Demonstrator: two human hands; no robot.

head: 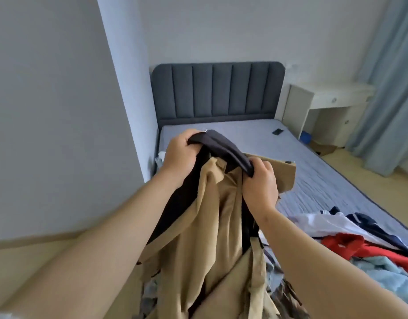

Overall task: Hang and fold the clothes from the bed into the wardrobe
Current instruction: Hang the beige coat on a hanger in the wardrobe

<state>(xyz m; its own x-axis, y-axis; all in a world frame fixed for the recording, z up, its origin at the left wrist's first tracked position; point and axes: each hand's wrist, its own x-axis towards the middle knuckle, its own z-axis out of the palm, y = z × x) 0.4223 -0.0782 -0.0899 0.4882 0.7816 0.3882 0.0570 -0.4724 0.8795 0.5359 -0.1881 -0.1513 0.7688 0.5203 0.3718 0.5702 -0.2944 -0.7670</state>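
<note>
Both hands, left hand [178, 155] and right hand [259, 180], grip a dark hanger [223, 148] inside the tan coat [221, 226]; a loose shoulder could slip off onto the bed [313, 171].

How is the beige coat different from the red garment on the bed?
The beige coat is held up by the left hand and right hand; the red garment lies crumpled on the bed, untouched. The coat looks larger. Both are unfolded clothes.
</note>
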